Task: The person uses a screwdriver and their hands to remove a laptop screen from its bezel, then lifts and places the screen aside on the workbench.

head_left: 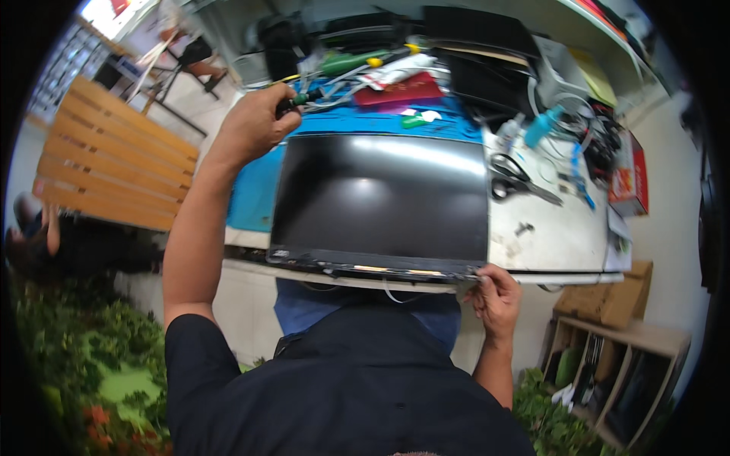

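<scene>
A laptop screen (380, 201) in a black frame lies face up on the bench in front of me. Along its near edge the bezel is off, and a strip with copper-coloured patches (372, 268) shows. My left hand (262, 125), beyond the screen's far left corner, is closed round a green-and-black screwdriver (306, 98); its tip is hard to make out. At the near right corner, the thumb and fingers of my right hand (496, 300) pinch the screen's edge. A thin white cable (395, 296) hangs below that edge.
A blue mat (255, 190) lies partly under the screen. Scissors (521, 181) and small dark pieces (524, 228) sit on the white bench to the right. Tools, a red pouch (399, 91) and tangled cables (585, 125) crowd the back. A slatted wooden table (114, 156) stands left, near other people.
</scene>
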